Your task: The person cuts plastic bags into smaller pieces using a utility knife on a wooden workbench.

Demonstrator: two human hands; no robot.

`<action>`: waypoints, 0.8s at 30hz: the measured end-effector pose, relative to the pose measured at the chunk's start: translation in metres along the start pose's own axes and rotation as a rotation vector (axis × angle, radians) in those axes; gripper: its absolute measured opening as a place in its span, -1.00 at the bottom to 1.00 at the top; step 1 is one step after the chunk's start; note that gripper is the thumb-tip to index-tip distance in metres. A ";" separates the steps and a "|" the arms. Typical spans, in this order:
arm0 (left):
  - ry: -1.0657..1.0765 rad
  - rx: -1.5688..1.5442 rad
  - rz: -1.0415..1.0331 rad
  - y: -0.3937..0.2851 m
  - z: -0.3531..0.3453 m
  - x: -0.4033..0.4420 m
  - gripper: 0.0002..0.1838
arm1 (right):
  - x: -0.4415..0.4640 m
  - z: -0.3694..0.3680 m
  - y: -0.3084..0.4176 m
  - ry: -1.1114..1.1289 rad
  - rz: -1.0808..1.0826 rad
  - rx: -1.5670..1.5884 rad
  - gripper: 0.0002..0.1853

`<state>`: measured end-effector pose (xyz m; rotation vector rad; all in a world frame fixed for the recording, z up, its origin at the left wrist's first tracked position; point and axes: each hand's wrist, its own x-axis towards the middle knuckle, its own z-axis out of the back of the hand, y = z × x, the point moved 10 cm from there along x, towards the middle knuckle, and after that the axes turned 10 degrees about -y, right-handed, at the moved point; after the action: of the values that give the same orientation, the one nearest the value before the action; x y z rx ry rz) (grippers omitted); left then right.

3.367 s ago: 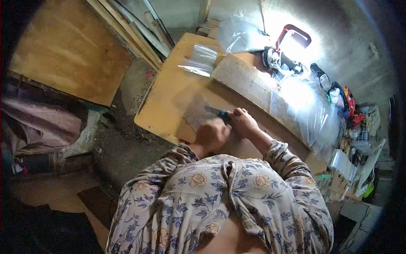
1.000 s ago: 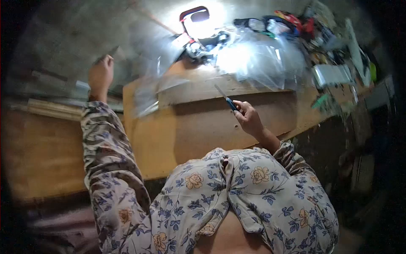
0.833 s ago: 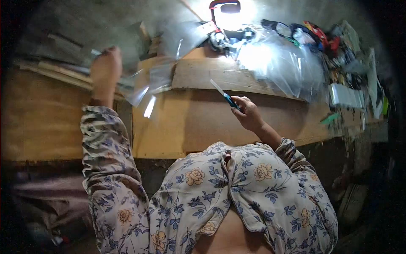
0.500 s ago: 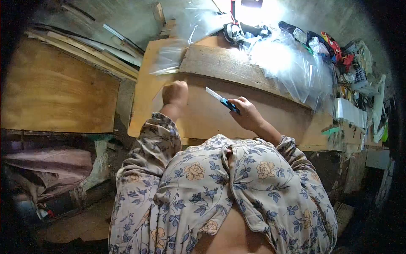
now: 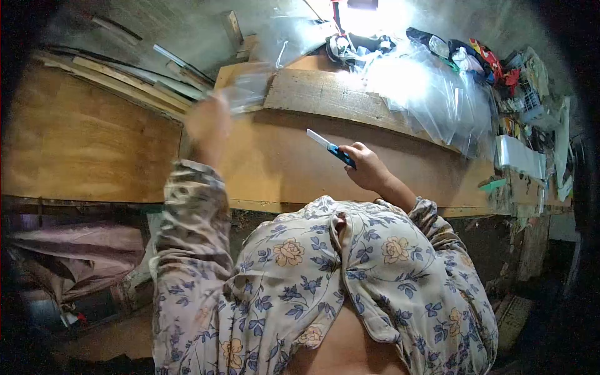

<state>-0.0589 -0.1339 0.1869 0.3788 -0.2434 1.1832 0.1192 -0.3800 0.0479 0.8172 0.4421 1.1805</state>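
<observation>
My right hand is closed around the blue handle of a box cutter. Its long pale blade points up and to the left, above the wooden tabletop. At the table's left end, my left hand is smeared by motion, so its fingers and anything in them cannot be made out. Just right of that hand lies some clear plastic, partly blurred. A worn wooden board lies along the back of the tabletop, beyond the knife.
Clear plastic sheets cover the board's right end under a bright lamp. A white stack and a green object sit at the right. Another wooden panel stands at the left, with wood strips behind it.
My left hand has moved left and slightly up, from over the tabletop to its left edge. The right hand holds the box cutter in nearly the same place.
</observation>
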 end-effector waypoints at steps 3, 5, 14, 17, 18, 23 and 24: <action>-0.169 -0.067 -0.114 -0.047 -0.092 -0.045 -0.75 | -0.007 0.001 0.002 0.002 0.041 -0.086 -0.55; 0.220 -0.182 -0.325 -0.098 -0.122 -0.090 -0.76 | -0.015 0.001 -0.001 0.001 0.040 -0.106 -0.58; 0.302 -0.316 -0.371 -0.132 -0.130 -0.142 -0.80 | -0.037 -0.006 -0.015 0.017 0.036 -0.147 -0.63; 0.270 -0.345 -0.387 -0.136 -0.123 -0.146 -0.78 | -0.034 -0.008 -0.015 0.024 0.017 -0.147 -0.63; 0.265 -0.338 -0.400 -0.138 -0.123 -0.148 -0.79 | -0.033 -0.009 -0.015 0.043 0.001 -0.150 -0.64; 0.180 -0.333 -0.478 -0.145 -0.118 -0.158 -0.83 | -0.030 -0.012 -0.015 0.062 0.012 -0.195 -0.64; 0.144 -0.340 -0.514 -0.150 -0.112 -0.161 -0.84 | -0.029 -0.013 -0.017 0.066 0.006 -0.218 -0.64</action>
<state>0.0206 -0.2739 -0.0005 0.0472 -0.2012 0.6429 0.1110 -0.4058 0.0236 0.5928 0.3576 1.2398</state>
